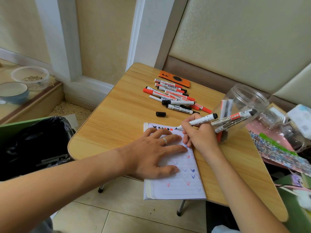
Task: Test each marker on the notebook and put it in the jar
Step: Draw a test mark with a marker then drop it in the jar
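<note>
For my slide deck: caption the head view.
Right hand tests a marker on the notebook, left hand pressing the page, jar alongside.

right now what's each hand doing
Left hand: open, fingers flat on the notebook.
Right hand: holding a marker, tip on the page.

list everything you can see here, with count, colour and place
table: one, light wood, centre
notebook: one, white lined page with red and blue marks, near table edge
loose markers: a pile, white with red or black caps, far side of table
cap: one, black, beside pile
jar: one, clear, right, holding markers
phone case: one, orange, behind pile
bin: one, black liner, left
bowl: one, blue, far left
left hand: flat on notebook
right hand: holds uncapped marker, tip at page
</note>
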Demonstrator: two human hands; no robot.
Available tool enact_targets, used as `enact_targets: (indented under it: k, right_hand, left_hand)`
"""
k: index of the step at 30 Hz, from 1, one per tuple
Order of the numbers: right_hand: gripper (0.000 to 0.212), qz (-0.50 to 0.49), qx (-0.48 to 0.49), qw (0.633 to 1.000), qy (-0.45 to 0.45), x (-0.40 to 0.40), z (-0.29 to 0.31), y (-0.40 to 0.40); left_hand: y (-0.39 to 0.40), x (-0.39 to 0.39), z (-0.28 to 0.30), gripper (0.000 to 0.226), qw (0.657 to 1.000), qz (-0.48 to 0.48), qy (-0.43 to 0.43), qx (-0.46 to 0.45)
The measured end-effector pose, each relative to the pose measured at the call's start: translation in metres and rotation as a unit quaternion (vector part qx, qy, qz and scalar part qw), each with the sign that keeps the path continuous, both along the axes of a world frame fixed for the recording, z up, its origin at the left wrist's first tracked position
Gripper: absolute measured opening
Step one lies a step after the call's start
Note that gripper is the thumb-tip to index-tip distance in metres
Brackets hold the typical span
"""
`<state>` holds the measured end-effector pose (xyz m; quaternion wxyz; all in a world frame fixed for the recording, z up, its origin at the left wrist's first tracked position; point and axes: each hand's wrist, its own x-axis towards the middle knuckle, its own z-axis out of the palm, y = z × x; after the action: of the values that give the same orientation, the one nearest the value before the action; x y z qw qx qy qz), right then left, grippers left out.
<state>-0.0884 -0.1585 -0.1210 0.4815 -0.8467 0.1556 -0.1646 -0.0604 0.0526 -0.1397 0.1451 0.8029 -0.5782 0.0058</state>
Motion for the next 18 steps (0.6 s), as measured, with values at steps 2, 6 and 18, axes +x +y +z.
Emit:
enact_targets:
  k: [2,6,18]
  right_hand:
    - [0.008,0.002,0.001,1.000,-0.002,-0.0002,0.0005,0.0006]
    - [0.007,0.005,-0.007,1.000,0.008,-0.0008,0.0004,0.0003]
    - [0.010,0.005,-0.013,1.000,0.001,-0.0008,0.0003,0.0033]
  left_hand:
    - [-0.0005,0.0002,-0.0006,0.062,1.000,0.001,-0.001,-0.003]
    - [-0.0008,0.0005,-0.0007,0.062,1.000,0.002,-0.004,0.001]
    - [-0.0007,0.0010,-0.0008,0.062,1.000,0.001,-0.002,0.001]
